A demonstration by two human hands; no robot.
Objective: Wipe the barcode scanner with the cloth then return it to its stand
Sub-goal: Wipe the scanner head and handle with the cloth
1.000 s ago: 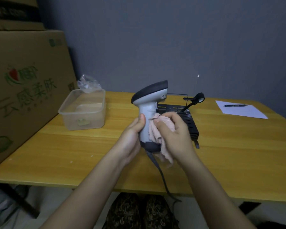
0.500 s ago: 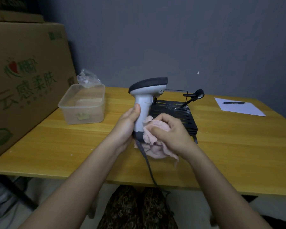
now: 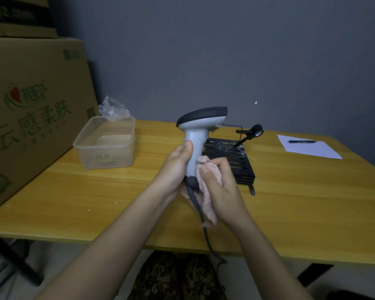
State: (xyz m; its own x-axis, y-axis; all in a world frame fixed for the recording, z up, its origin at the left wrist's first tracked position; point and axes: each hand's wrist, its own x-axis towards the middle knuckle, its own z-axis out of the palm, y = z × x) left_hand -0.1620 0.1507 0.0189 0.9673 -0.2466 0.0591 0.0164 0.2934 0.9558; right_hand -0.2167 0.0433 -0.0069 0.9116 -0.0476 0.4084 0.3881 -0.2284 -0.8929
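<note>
I hold a grey barcode scanner [image 3: 198, 131] with a dark top upright above the yellow table [image 3: 74, 198]. My left hand [image 3: 178, 167] grips its handle from the left, thumb up along the grip. My right hand [image 3: 220, 182] presses a pale pink cloth [image 3: 206, 198] against the handle's lower right side. The scanner's dark cable [image 3: 206, 232] drops over the table's front edge. Its black stand [image 3: 245, 161], a slotted base with a thin angled arm, sits just behind my right hand.
A clear plastic tub [image 3: 105, 146] with crumpled wrap behind it stands at the left. A big cardboard box [image 3: 28, 118] rises along the table's left edge. A white paper sheet [image 3: 307, 149] with a pen [image 3: 301, 141] lies at the far right. A grey wall is behind.
The cloth hand slid down the handle from mid-grip to its base. The scanner's head tilted slightly more level. My view shifted a little.
</note>
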